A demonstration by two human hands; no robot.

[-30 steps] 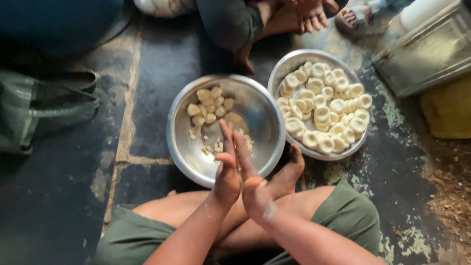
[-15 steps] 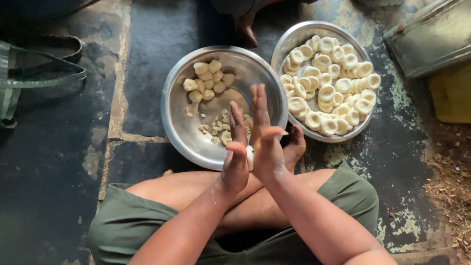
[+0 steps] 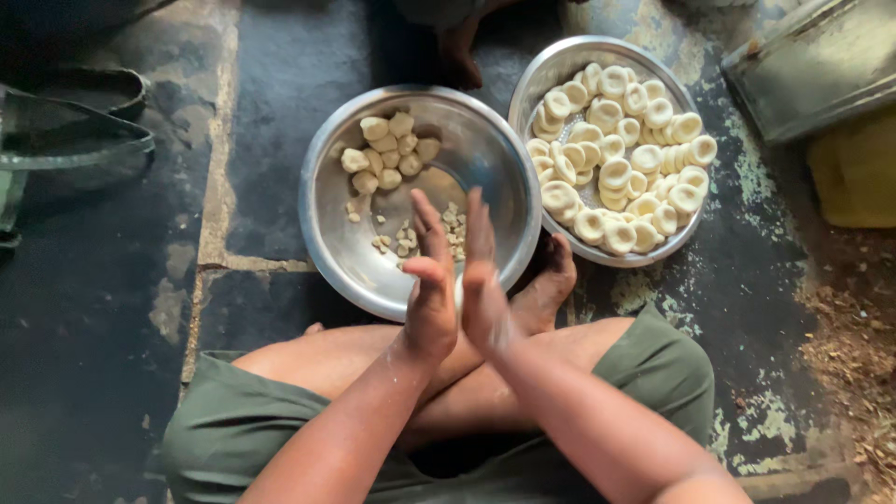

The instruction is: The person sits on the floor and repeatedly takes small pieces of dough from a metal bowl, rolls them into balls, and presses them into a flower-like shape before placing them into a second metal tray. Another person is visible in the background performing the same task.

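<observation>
Since the prior frame our left hand (image 3: 431,297) and right hand (image 3: 483,285) stay pressed flat, fingers straight, rolling dough above the near bowl (image 3: 322,187).

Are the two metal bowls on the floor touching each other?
Touching. In the head view, the rim of the bowl of shaped dough pieces overlaps the rim of the bowl with rough lumps, with no floor showing between them.
</observation>
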